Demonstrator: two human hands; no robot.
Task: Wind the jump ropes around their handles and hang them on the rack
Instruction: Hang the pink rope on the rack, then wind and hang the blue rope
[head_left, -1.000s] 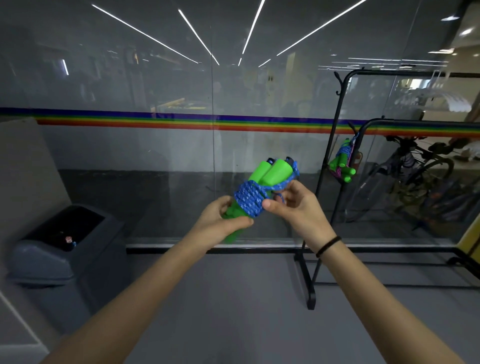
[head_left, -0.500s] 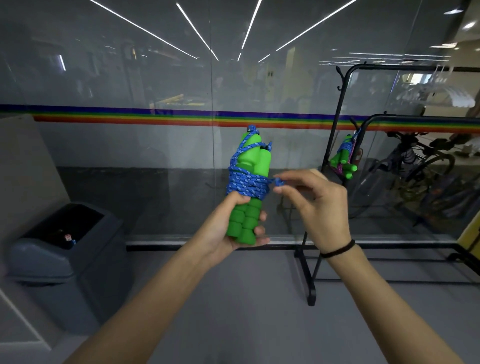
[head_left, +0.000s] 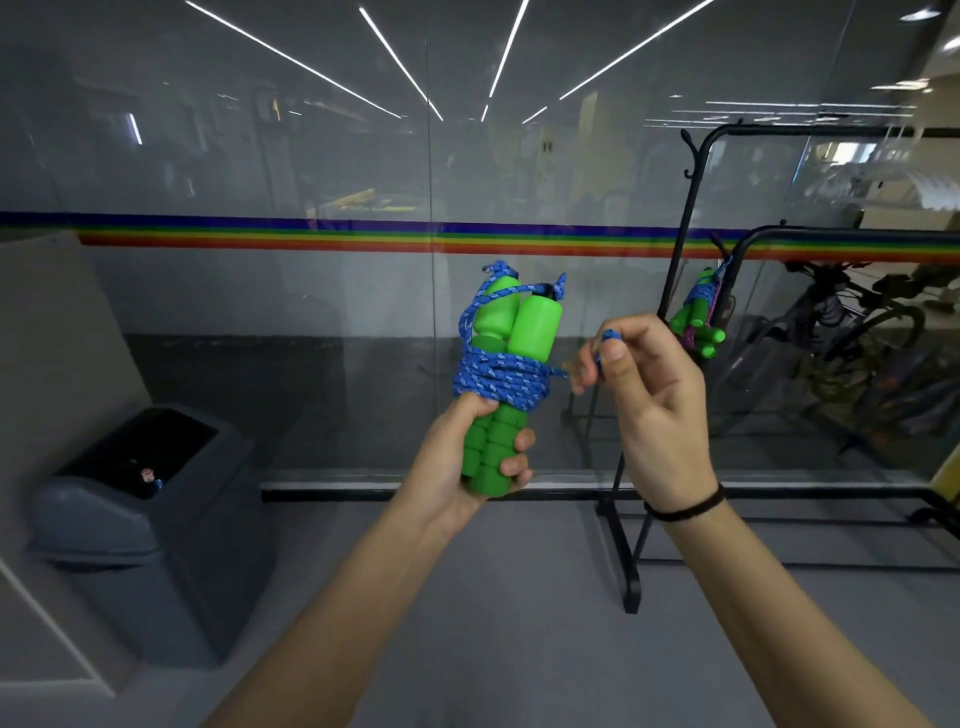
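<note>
Head | left hand (head_left: 453, 467) grips handles (head_left: 535, 330) | right hand (head_left: 657, 415) pinches rope end (head_left: 611, 336)

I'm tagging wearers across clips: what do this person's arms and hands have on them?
Both forearms are bare, with no sleeves in view. The left hand wears nothing: no glove, ring or watch shows. The right hand is also ungloved; a thin black band circles its wrist.
</note>
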